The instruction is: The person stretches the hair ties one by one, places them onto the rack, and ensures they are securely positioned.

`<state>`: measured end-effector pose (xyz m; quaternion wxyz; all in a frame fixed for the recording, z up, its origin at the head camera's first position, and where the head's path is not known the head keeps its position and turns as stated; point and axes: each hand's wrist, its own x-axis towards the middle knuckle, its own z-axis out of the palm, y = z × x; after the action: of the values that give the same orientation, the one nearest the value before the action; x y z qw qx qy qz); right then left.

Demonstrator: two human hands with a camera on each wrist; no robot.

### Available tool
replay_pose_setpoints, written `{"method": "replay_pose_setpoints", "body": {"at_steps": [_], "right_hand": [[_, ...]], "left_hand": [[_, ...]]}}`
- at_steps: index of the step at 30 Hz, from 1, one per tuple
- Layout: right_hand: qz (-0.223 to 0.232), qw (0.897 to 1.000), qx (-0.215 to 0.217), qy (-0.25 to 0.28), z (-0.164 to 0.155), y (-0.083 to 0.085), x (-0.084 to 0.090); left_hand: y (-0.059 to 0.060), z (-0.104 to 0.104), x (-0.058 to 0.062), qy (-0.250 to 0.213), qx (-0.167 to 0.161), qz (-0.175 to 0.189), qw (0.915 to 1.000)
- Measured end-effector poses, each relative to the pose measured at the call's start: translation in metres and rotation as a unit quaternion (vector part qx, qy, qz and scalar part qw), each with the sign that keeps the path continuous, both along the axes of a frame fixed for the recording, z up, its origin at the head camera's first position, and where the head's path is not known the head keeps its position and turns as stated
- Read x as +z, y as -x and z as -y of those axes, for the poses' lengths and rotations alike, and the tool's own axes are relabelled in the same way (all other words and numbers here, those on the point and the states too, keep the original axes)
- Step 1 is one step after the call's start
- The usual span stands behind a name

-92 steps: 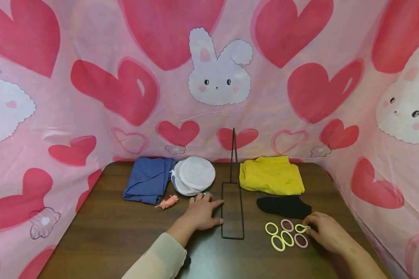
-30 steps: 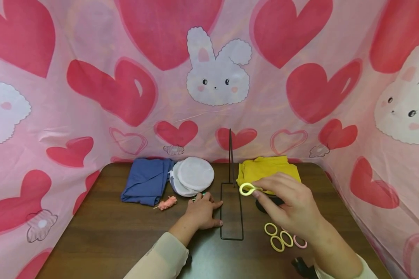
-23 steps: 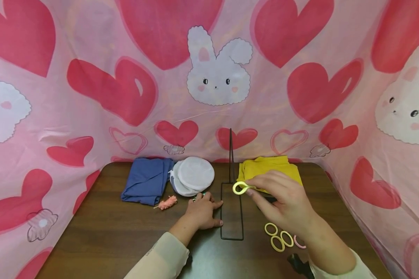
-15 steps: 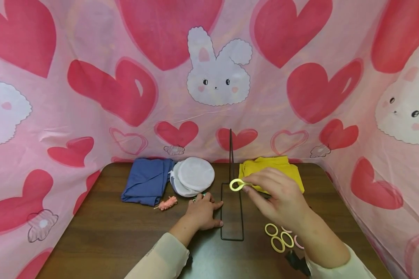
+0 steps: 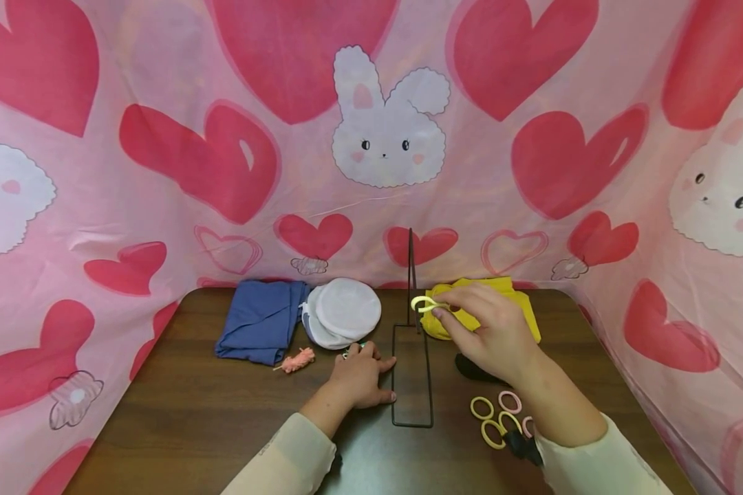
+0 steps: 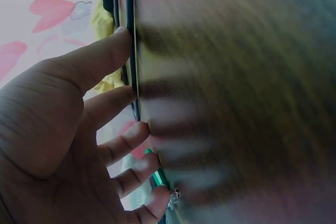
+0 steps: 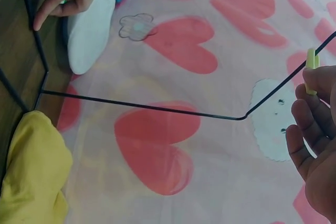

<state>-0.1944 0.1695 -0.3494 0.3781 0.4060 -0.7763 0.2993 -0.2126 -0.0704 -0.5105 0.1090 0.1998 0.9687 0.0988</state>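
Note:
My right hand (image 5: 504,333) pinches a yellow hair tie (image 7: 311,59) between thumb and fingers, squeezing its near side into a narrow loop. In both the head and right wrist views the tie overlaps the upper arm of a thin black wire stand (image 5: 431,392). That arm slopes up from the bend above the upright. My left hand (image 5: 357,377) rests low beside the stand's rectangular base, fingers spread, with thumb and index fingertips (image 6: 126,93) against its left wire. A small green item (image 6: 157,174) lies by the other fingertips. Several more yellow and pink hair ties (image 5: 481,408) lie at right.
Folded blue cloth (image 5: 261,322), a white round mesh item (image 5: 348,308) and a peach-coloured bundle (image 5: 298,360) lie at left on the brown table (image 5: 179,412). Folded yellow cloth (image 5: 529,313) and a partly hidden black item (image 5: 470,368) are at right. A pink heart-patterned curtain surrounds the table.
My right hand has picked a yellow hair tie from the group at right, lifted it and brought it left and away to the stand's arm. My left hand stays at the base.

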Motion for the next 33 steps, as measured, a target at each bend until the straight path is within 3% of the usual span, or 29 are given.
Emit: {"method": "replay_pose_setpoints", "body": {"at_steps": [7,15,20,33], "right_hand": [[0.021,0.999,-0.026,0.001,-0.003,0.017,-0.005],[0.057,0.998,-0.026,0.009,-0.004,0.039,-0.005],[0.084,0.995,-0.055,0.016,-0.001,0.054,-0.004],[0.162,0.978,-0.115,0.059,0.01,0.089,-0.01]], "left_hand": [[0.0,-0.001,0.002,0.001,-0.001,0.001,1.0],[0.0,-0.001,0.0,0.004,0.001,-0.001,1.0],[0.0,-0.001,-0.001,0.005,0.0,-0.007,1.0],[0.001,-0.002,0.0,0.01,-0.002,-0.003,0.9999]]}}
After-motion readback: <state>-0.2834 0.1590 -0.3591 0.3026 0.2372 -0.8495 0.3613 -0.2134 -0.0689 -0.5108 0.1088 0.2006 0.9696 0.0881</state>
